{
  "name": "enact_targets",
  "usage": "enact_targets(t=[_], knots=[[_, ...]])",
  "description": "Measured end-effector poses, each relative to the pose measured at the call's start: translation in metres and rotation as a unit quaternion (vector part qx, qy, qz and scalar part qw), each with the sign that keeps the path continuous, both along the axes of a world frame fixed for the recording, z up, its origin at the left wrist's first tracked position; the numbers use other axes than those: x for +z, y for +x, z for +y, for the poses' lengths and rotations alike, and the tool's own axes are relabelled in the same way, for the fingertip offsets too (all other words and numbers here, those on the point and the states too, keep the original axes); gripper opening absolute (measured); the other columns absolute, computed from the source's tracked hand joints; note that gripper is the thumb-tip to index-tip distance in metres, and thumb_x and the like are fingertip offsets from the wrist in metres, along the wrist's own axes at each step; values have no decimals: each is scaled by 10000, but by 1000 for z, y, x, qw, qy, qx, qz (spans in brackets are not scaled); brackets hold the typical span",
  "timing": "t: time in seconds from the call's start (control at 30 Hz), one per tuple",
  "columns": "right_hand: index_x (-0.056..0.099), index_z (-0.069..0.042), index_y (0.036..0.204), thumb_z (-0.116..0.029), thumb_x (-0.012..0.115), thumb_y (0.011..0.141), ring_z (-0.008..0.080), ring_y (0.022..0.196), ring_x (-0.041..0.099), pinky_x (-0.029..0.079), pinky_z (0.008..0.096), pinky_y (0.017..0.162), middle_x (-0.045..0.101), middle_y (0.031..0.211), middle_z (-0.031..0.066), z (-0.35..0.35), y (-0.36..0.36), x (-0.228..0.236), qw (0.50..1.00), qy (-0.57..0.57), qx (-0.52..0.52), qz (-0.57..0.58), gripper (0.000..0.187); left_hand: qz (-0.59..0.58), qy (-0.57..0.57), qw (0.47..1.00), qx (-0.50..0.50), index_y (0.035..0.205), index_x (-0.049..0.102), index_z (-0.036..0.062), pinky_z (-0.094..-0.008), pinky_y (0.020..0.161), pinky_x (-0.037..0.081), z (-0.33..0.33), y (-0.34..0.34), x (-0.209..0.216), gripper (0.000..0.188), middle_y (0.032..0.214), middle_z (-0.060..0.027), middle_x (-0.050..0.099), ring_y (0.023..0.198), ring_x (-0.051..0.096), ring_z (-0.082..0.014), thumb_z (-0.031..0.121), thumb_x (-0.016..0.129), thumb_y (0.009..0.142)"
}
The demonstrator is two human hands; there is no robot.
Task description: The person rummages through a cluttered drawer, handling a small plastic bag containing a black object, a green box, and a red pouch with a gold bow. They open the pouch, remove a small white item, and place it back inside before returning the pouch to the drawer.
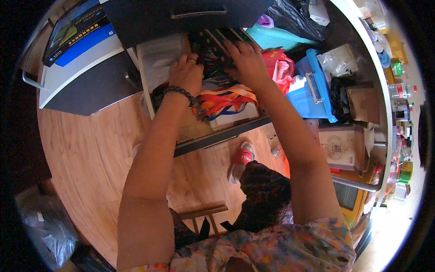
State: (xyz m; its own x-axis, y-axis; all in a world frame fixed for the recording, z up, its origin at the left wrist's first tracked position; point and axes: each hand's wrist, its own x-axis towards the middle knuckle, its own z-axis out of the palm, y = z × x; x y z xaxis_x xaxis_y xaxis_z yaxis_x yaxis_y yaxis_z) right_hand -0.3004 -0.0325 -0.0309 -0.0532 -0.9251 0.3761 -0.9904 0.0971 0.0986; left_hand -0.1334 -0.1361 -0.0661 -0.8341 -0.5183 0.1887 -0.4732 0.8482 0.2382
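Observation:
Both my hands reach into a pulled-out drawer [213,135]. My left hand [186,75], with a dark bead bracelet [181,93] at its wrist, has its fingers curled in beside dark, shiny plastic [214,63]; what they may grip is hidden. Farther right, my right hand [248,63] lies with its fingers stretched apart over a dark green item with pale stripes [222,40]. Orange, red and blue ribbons [229,100] are heaped nearer me, partly over a white flat box [235,117]. Clear plastic [163,54] fills the drawer's left side.
A dark drawer front [190,18] overhangs the far side. At right stand a blue bin [301,102], a red bag [278,68] and cardboard boxes [337,147]. A blue box [86,43] sits on a white-edged cabinet at left. Bottles [401,90] line the far right.

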Motion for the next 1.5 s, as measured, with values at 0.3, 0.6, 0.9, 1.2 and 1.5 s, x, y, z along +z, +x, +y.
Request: enact_targets(t=[0.3, 0.6, 0.9, 1.2, 1.5], knots=[[483, 17, 1183, -514, 673, 666, 381, 967, 527, 401, 436, 867, 528, 1049, 227, -23, 23, -17, 993, 28, -23, -112, 766, -50, 45, 998, 14, 920, 686, 89, -410, 929, 325, 0, -1, 5, 232, 1190, -83, 554, 1135, 437, -247, 127, 612, 704], [558, 29, 1099, -403, 571, 793, 370, 978, 548, 424, 387, 864, 575, 1015, 260, -63, -43, -35, 963, -28, -127, -234, 530, -88, 37, 995, 8, 927, 679, 48, -413, 918, 349, 0, -7, 10, 238, 1178, -79, 557, 1104, 465, -252, 137, 609, 718], [534, -7, 1181, -702, 619, 592, 332, 1130, 493, 386, 354, 945, 535, 1174, 233, -105, -54, -38, 925, 1, -111, -365, 915, -142, 18, 990, 19, 895, 691, 55, -403, 957, 323, 14, -10, 32, 230, 1167, -79, 564, 1143, 440, -240, 130, 613, 691], [556, -13, 1141, -543, 718, 586, 294, 1028, 551, 424, 323, 885, 570, 1129, 195, -103, -57, -45, 910, 0, -130, -394, 785, -5, 197, 977, 85, 1053, 606, 22, -406, 903, 406, -19, -15, 4, 317, 1065, -193, 594, 1041, 534, -336, 185, 565, 784], [539, 21, 1109, -54, 753, 593, 256, 937, 573, 446, 346, 837, 604, 1053, 129, -101, -89, -75, 804, -67, -117, -579, 563, 279, 452, 842, 93, 1238, 454, 45, -367, 893, 414, -26, -51, -16, 483, 1141, -197, 561, 1067, 535, -322, 229, 590, 813]])
